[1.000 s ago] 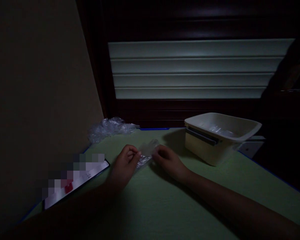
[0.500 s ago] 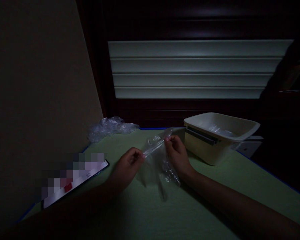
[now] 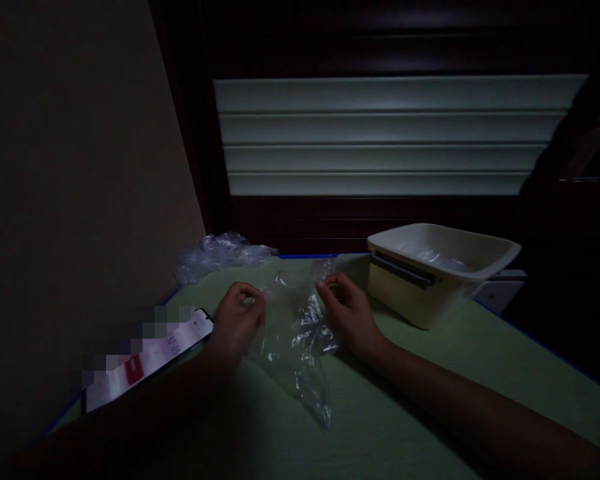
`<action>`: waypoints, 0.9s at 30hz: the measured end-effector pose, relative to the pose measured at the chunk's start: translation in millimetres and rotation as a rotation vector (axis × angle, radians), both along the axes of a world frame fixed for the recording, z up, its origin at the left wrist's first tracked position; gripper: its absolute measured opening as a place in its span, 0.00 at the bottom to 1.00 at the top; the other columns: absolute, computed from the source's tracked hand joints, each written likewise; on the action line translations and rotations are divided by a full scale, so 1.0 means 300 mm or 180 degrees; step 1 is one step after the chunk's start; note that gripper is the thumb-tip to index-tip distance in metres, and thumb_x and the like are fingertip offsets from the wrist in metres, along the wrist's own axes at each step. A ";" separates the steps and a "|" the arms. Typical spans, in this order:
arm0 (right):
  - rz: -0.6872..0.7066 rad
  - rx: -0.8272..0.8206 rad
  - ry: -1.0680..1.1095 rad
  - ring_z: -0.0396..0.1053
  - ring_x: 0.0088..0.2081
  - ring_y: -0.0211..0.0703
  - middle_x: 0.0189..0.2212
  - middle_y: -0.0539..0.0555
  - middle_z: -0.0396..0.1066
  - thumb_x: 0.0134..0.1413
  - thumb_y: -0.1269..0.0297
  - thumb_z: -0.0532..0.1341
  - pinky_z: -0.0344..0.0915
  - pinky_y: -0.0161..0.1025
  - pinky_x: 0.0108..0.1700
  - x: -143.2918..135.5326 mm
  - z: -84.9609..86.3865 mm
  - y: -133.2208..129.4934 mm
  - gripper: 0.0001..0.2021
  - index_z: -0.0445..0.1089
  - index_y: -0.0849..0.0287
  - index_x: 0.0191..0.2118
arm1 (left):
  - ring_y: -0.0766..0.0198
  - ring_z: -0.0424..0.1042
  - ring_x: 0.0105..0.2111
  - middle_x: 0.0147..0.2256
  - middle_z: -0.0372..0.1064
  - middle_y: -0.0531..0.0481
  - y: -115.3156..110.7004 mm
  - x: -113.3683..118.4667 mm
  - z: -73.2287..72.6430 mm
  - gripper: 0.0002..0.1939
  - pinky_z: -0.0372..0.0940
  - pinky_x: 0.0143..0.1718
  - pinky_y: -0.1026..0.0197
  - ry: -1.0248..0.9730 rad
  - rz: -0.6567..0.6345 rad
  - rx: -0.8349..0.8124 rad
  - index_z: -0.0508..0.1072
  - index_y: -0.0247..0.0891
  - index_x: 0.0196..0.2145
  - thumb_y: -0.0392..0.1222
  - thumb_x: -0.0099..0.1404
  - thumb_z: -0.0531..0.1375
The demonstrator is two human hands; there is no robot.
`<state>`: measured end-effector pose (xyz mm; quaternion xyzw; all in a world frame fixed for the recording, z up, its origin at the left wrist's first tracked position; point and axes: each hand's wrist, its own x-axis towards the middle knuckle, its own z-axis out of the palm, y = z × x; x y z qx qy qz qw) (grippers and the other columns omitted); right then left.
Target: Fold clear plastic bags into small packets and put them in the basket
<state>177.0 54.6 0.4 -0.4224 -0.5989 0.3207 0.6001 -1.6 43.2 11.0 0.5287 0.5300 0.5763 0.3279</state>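
Clear plastic film point(image 3: 300, 347), long axis near-to-far, pointed end point(image 3: 325, 417) nearest

So the table point(image 3: 390, 423) is pale green with a faint grain and a thin blue edge. Over by the left edge there's a phone point(image 3: 153, 363) lying at an angle, screen up and lit, with a red patch on it. Far left corner has a crumpled heap of clear plastic point(image 3: 220, 257). Far right, an open cream tub point(image 3: 405, 297) sits upright, dark strip along its side.
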 end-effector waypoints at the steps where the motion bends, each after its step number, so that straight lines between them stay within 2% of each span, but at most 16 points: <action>1: -0.0019 -0.0008 -0.0001 0.55 0.19 0.34 0.17 0.44 0.58 0.50 0.53 0.58 0.48 0.31 0.19 0.001 0.001 0.001 0.12 0.62 0.57 0.29 | 0.69 0.63 0.18 0.20 0.63 0.59 -0.002 -0.002 0.008 0.12 0.56 0.20 0.69 0.0103 0.0054 0.0016 0.62 0.39 0.27 0.46 0.49 0.61; 3: -0.0058 -0.0025 0.0020 0.54 0.18 0.33 0.17 0.43 0.57 0.50 0.53 0.59 0.48 0.30 0.19 0.003 0.001 0.002 0.12 0.62 0.57 0.28 | 0.68 0.65 0.20 0.23 0.66 0.56 -0.006 -0.006 0.023 0.12 0.57 0.21 0.69 0.0297 0.0121 0.0031 0.64 0.38 0.27 0.45 0.48 0.63; 5: -0.0078 -0.0043 0.0063 0.52 0.17 0.32 0.16 0.43 0.56 0.49 0.54 0.59 0.48 0.30 0.18 0.006 0.002 0.002 0.12 0.61 0.57 0.28 | 0.67 0.65 0.19 0.21 0.65 0.56 -0.009 -0.011 0.031 0.12 0.56 0.19 0.69 0.0484 0.0147 0.0017 0.65 0.39 0.28 0.45 0.48 0.63; 8: -0.0057 -0.0071 0.0162 0.51 0.15 0.32 0.15 0.42 0.55 0.49 0.54 0.59 0.49 0.30 0.16 0.010 0.004 0.001 0.11 0.60 0.56 0.30 | 0.67 0.61 0.15 0.16 0.59 0.59 -0.007 -0.024 0.027 0.11 0.52 0.15 0.69 0.0770 0.0167 0.0021 0.65 0.39 0.31 0.45 0.51 0.60; 11: -0.0036 -0.0078 0.0277 0.52 0.15 0.32 0.16 0.41 0.55 0.48 0.54 0.59 0.51 0.30 0.15 0.012 0.010 -0.001 0.11 0.59 0.55 0.31 | 0.67 0.61 0.16 0.20 0.60 0.58 0.008 -0.041 0.016 0.10 0.56 0.17 0.67 0.1073 0.0291 0.0185 0.65 0.39 0.35 0.43 0.54 0.57; 13: -0.0065 -0.0060 0.0335 0.53 0.15 0.32 0.18 0.41 0.55 0.47 0.55 0.59 0.52 0.30 0.15 0.014 0.018 -0.001 0.11 0.59 0.55 0.32 | 0.65 0.65 0.21 0.28 0.64 0.53 0.018 -0.050 0.014 0.10 0.62 0.23 0.63 0.1317 0.0382 0.0367 0.66 0.39 0.36 0.39 0.54 0.56; 15: -0.0130 -0.0027 0.0369 0.53 0.15 0.32 0.19 0.42 0.56 0.46 0.56 0.60 0.52 0.30 0.14 0.017 0.026 -0.001 0.11 0.59 0.55 0.33 | 0.60 0.68 0.33 0.40 0.64 0.48 0.020 -0.053 0.019 0.12 0.64 0.36 0.57 0.1577 0.0345 0.0555 0.68 0.39 0.36 0.34 0.52 0.57; 17: -0.0217 0.0019 0.0377 0.53 0.16 0.31 0.21 0.43 0.57 0.46 0.58 0.60 0.51 0.30 0.14 0.018 0.034 -0.004 0.11 0.59 0.56 0.32 | 0.51 0.63 0.47 0.49 0.59 0.45 0.011 -0.050 0.026 0.14 0.58 0.48 0.49 0.2168 0.0307 0.0857 0.70 0.39 0.38 0.30 0.51 0.58; 18: -0.0259 0.0050 0.0376 0.53 0.16 0.30 0.22 0.44 0.58 0.46 0.58 0.60 0.51 0.30 0.15 0.018 0.038 -0.006 0.11 0.59 0.56 0.31 | 0.48 0.58 0.51 0.52 0.57 0.44 0.004 -0.047 0.029 0.15 0.54 0.51 0.46 0.2568 0.0323 0.1055 0.70 0.39 0.39 0.30 0.53 0.57; 20: -0.0302 0.0116 0.0360 0.55 0.16 0.30 0.25 0.45 0.59 0.48 0.58 0.59 0.52 0.30 0.15 0.017 0.043 -0.011 0.10 0.58 0.56 0.32 | 0.46 0.56 0.53 0.54 0.56 0.41 -0.014 -0.039 0.029 0.14 0.53 0.52 0.43 0.3342 0.0300 0.1453 0.70 0.38 0.41 0.30 0.58 0.54; 22: -0.0284 0.0198 0.0303 0.59 0.17 0.31 0.29 0.48 0.62 0.50 0.57 0.57 0.54 0.31 0.16 0.016 0.045 -0.017 0.10 0.57 0.56 0.34 | 0.50 0.61 0.50 0.51 0.61 0.40 -0.032 -0.032 0.015 0.13 0.58 0.49 0.47 0.3680 0.0003 0.1606 0.70 0.36 0.43 0.33 0.63 0.50; 24: -0.0280 0.0325 0.0191 0.64 0.21 0.35 0.31 0.50 0.64 0.52 0.57 0.55 0.59 0.34 0.19 0.018 0.045 -0.020 0.09 0.58 0.56 0.35 | 0.54 0.64 0.48 0.49 0.64 0.40 -0.047 -0.025 -0.010 0.15 0.60 0.49 0.52 0.3725 -0.0494 0.1450 0.68 0.33 0.46 0.38 0.66 0.47; 27: -0.0461 0.0617 -0.0014 0.66 0.35 0.43 0.34 0.53 0.64 0.51 0.62 0.56 0.65 0.42 0.35 0.027 0.049 -0.027 0.06 0.60 0.56 0.35 | 0.51 0.57 0.56 0.55 0.58 0.37 -0.061 -0.015 -0.054 0.22 0.54 0.55 0.49 0.3983 -0.1121 0.0924 0.62 0.31 0.53 0.47 0.66 0.48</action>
